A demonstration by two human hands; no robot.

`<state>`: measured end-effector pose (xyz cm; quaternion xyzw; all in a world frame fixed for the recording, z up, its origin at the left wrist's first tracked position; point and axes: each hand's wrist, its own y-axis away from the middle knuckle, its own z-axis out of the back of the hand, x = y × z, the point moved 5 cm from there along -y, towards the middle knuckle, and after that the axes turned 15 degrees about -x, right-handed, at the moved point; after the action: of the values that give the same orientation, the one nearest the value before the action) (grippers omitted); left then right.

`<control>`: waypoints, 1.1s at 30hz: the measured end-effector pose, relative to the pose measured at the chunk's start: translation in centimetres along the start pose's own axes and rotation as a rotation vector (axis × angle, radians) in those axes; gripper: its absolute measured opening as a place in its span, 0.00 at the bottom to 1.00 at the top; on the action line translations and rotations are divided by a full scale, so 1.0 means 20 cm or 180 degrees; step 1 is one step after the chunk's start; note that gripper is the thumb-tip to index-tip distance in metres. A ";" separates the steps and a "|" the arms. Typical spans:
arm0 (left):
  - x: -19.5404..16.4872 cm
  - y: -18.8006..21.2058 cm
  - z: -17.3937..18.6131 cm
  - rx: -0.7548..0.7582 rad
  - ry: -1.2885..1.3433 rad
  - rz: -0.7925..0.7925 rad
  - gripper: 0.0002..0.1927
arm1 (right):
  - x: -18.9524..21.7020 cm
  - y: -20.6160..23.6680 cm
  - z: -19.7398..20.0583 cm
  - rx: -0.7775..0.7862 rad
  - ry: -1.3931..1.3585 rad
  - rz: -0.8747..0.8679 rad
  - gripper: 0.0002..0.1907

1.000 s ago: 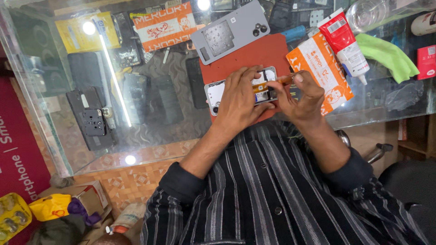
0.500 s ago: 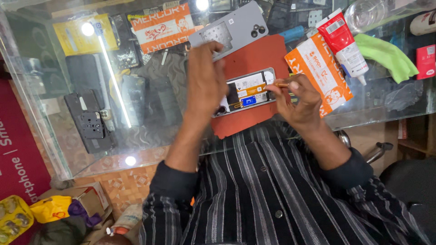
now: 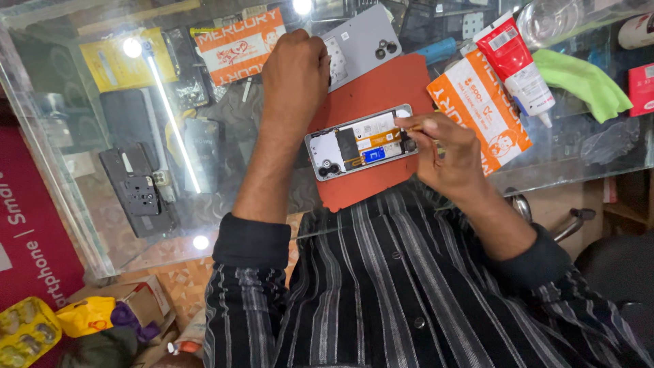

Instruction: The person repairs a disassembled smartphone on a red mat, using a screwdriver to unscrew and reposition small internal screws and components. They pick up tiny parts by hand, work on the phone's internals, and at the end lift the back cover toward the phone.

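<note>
An opened phone (image 3: 361, 140) with its inner boards showing lies on a red-orange mat (image 3: 368, 184) on the glass counter. My right hand (image 3: 446, 153) pinches a small thin tool against the phone's right end. My left hand (image 3: 296, 68) is stretched farther out, its fingers curled at the left edge of a grey phone back cover (image 3: 371, 41) that lies beyond the mat. The curled fingers hide whether they grip anything.
An orange-and-white packet (image 3: 477, 112) lies right of the mat, with a red-and-white tube (image 3: 518, 61) and a green cloth (image 3: 582, 78) beyond it. Another orange packet (image 3: 235, 44) lies left of the cover. Phone parts (image 3: 139, 194) sit under the glass (image 3: 68, 204).
My left hand left the phone and reached away from me to the grey back cover. My right hand stayed at the phone's right end.
</note>
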<state>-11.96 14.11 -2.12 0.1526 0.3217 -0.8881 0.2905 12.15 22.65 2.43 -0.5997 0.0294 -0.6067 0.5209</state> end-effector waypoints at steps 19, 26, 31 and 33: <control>-0.22 0.31 0.08 0.0063 0.3910 0.2307 0.04 | -0.08 0.11 0.02 -0.0239 0.0556 0.0059 0.40; -0.36 0.57 0.09 0.0013 0.3560 0.2075 0.09 | -0.09 0.17 0.12 -0.0770 -0.0083 -0.0704 0.39; -0.48 0.64 0.10 0.0112 0.3258 0.1595 0.19 | 0.06 0.17 0.18 -0.0864 0.0029 -0.0395 0.40; -0.51 0.65 0.11 0.0177 0.3107 0.1382 0.20 | 0.12 0.17 0.17 -0.0764 -0.0014 -0.0427 0.39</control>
<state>3.87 8.91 -2.11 0.6187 0.3567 -0.6415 0.2800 17.36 21.62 2.83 -0.6596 0.0605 -0.6310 0.4038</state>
